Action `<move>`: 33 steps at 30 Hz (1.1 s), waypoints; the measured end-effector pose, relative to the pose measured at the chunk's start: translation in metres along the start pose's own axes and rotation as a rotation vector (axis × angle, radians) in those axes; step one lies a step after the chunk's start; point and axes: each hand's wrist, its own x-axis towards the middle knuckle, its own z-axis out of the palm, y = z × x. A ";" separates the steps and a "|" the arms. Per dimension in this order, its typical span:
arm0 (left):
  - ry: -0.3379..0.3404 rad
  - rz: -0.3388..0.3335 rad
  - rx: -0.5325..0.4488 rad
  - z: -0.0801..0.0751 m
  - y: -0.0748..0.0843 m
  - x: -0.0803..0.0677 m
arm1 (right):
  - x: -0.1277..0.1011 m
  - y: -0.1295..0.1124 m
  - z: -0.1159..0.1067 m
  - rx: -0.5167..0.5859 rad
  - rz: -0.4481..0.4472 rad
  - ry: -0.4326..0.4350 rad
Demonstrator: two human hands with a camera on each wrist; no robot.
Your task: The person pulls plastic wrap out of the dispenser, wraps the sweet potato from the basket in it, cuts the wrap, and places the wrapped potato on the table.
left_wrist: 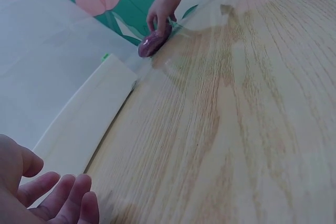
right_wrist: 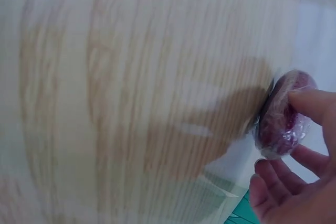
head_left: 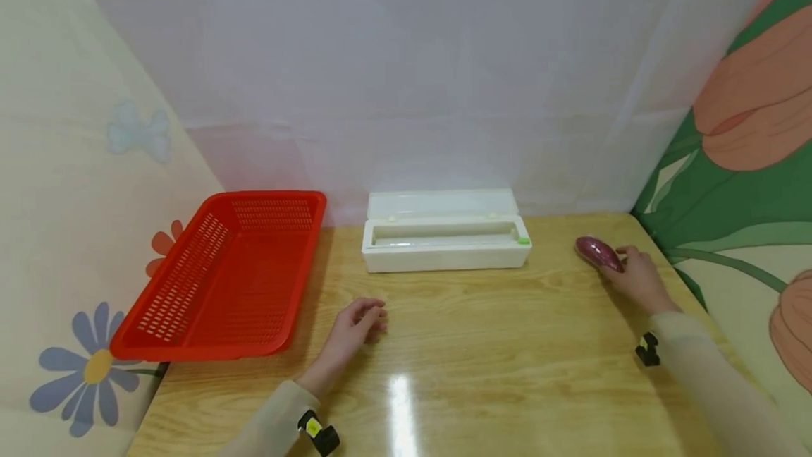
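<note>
At the far right of the table, my right hand pinches a purple sweet potato by its near end. In the right wrist view, the sweet potato is wrapped in clear, wrinkled film; my thumb presses on it and the index finger lies at its other side, with the remaining fingers curled loosely below. My left hand holds nothing, its fingers loosely bent above the table between the red basket and the white box. Palm and relaxed fingertips of the left hand show in the left wrist view.
A red plastic basket with slotted sides stands at the left. At the back middle sits a long white cling film dispenser, lid raised, with a green tab at its right end. Cloth walls enclose the wooden table.
</note>
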 end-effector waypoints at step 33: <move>-0.013 -0.003 0.033 -0.003 -0.002 -0.002 | 0.002 0.001 -0.007 0.056 0.059 -0.129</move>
